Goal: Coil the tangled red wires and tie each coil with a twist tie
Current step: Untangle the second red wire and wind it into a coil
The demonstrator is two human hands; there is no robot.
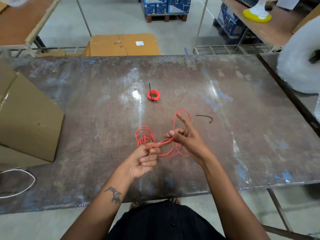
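A loose red wire [144, 135] hangs between both hands above the worn metal table [86, 101]. My left hand [144, 161] pinches the wire where several loops bunch up on its far side. My right hand [186, 138] grips the same wire a little to the right, index finger raised with one big loop running around it. More slack droops below the right hand. Farther back lies a finished red coil [153, 95], bound with a black twist tie that sticks up. A spare black twist tie [205, 117] lies on the table right of my right hand.
A cardboard box [26, 122] stands at the table's left edge, with a white cord loop [17, 183] near the front left corner. A big roll of white foam wrap [301, 58] sits at the right. Flattened cartons [121, 45] and racks stand behind the table.
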